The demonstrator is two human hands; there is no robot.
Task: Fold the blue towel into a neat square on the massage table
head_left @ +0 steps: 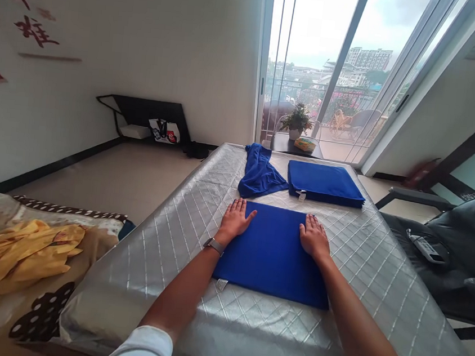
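Note:
A blue cloth (274, 255) lies flat as a rectangle on the silver quilted table cover (179, 251), a white tag at its near left corner. My left hand (236, 220) rests palm down on its far left corner, fingers stretched out, a watch on the wrist. On the far right corner my right hand (314, 235) also lies flat with its fingers extended. Just beyond sits a stack of folded blue cloths (324, 181) with a white tag on its near edge. To the left of that stack is a crumpled blue cloth (261, 172).
A black armchair (410, 230) holding a white power strip (427, 247) stands at the right. Yellow fabric (26, 252) lies on a patterned cover at the left. Behind the table, a small dark table (277, 143) bears a potted plant (296, 122) by the glass door.

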